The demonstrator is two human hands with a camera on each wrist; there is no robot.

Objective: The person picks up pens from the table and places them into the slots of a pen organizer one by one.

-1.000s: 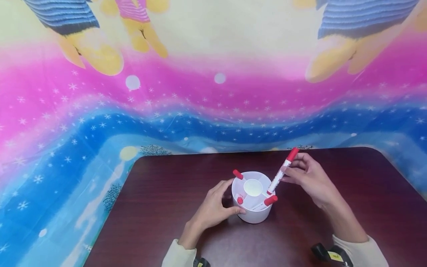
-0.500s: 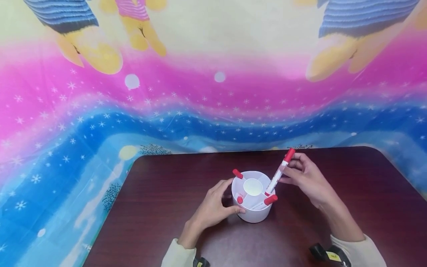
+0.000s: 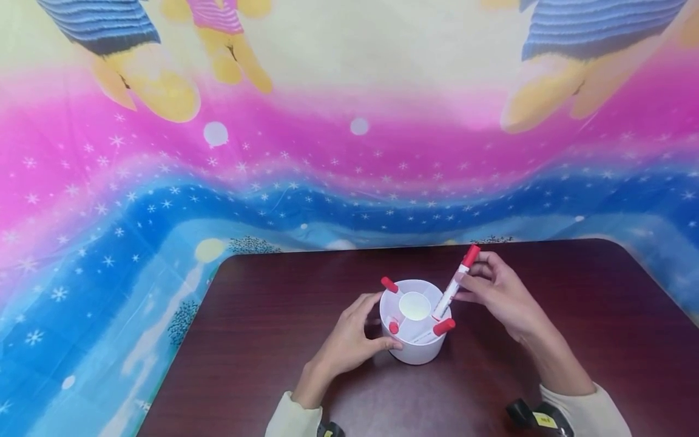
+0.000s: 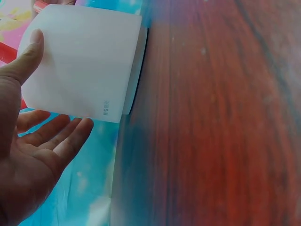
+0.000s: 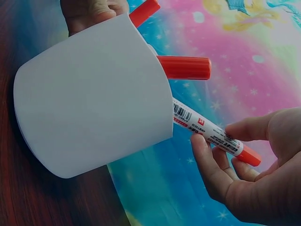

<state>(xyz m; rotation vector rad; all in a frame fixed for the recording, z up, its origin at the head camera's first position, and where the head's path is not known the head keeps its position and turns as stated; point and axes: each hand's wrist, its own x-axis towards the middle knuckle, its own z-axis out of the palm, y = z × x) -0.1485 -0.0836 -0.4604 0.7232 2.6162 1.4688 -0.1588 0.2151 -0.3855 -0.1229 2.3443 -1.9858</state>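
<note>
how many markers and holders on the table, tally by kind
red-capped markers: 4, three in the holder, one held by the right hand
white round holder: 1
total: 5

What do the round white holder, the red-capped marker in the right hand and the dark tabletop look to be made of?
Round white holder: likely plastic, with smooth, matte, seamless walls and a small moulded mark on its side.
Red-capped white marker: probably plastic, with a glossy barrel carrying a printed barcode label.
Dark reddish-brown tabletop: wood or wood-look laminate, with grain streaks and a soft sheen; which one cannot be told.
</note>
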